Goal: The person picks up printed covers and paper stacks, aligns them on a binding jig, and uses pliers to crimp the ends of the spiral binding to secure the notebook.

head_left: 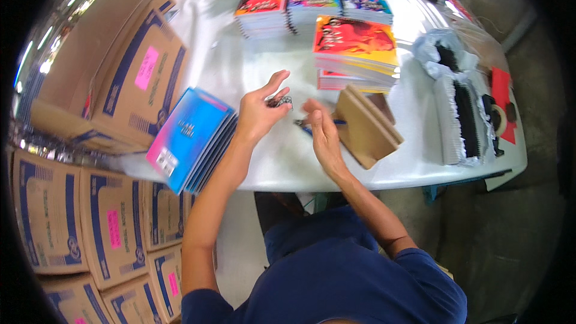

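Observation:
My left hand (pixel 261 108) is raised over the white table (pixel 240 66) and pinches a small black spiral wire piece (pixel 279 102) between thumb and fingers. My right hand (pixel 321 126) sits just to its right, fingers curled near a blue-and-dark object (pixel 303 125) lying on the table; what it grips is unclear. A brown cardboard-backed pad (pixel 366 126) lies tilted right beside my right hand. A stack of blue-covered notebooks (pixel 192 138) rests at the table's left edge, near my left forearm.
Stacks of colourful-cover notebooks (pixel 357 48) fill the far side of the table. White paper blocks with black spiral bindings (pixel 462 120) lie at the right. Brown cardboard boxes with blue print and pink labels (pixel 120 78) are piled along the left.

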A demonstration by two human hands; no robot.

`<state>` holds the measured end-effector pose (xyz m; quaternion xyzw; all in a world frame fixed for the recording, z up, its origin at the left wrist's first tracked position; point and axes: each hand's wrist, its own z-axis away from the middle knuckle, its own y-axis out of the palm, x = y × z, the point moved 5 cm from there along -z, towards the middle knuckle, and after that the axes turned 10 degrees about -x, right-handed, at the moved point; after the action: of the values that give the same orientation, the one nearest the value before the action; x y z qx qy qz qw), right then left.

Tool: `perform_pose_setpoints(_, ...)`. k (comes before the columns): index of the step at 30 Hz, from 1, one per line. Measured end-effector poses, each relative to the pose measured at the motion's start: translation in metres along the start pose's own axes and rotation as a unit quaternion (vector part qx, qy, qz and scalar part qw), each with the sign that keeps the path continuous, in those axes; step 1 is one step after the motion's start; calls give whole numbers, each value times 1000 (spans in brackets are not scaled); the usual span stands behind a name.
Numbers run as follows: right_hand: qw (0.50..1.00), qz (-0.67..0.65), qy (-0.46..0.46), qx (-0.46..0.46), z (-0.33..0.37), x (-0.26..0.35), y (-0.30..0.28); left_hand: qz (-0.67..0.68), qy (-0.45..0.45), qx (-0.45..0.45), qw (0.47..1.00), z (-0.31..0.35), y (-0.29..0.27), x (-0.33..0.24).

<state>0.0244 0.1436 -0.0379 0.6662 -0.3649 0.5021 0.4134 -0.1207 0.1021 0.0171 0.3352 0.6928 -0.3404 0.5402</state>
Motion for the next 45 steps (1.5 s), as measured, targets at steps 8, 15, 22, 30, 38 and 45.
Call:
perform_pose_setpoints(8,817,-533,218,27,-11,38,-3,-159,319,1,934,39,87,-43)
perform_pose_setpoints(15,670,-702,216,108,-52,99,-84,-142,514,-108,839,40,123,-134)
perform_pose_setpoints(22,780,-602,-21,-169,-248,143,-292,-272,521,-161,793,95,56,-104)
perform_pose_setpoints(30,910,117,-48,-395,-241,124,-348,-233,58,-566,789,213,-106,-21)
perform_pose_setpoints(38,815,459,-270,227,3,70,-32,-205,-34,-520,828,240,-128,91)
perform_pose_setpoints(45,675,640,-259,259,-12,0,13,-269,-65,-555,784,224,-126,116)
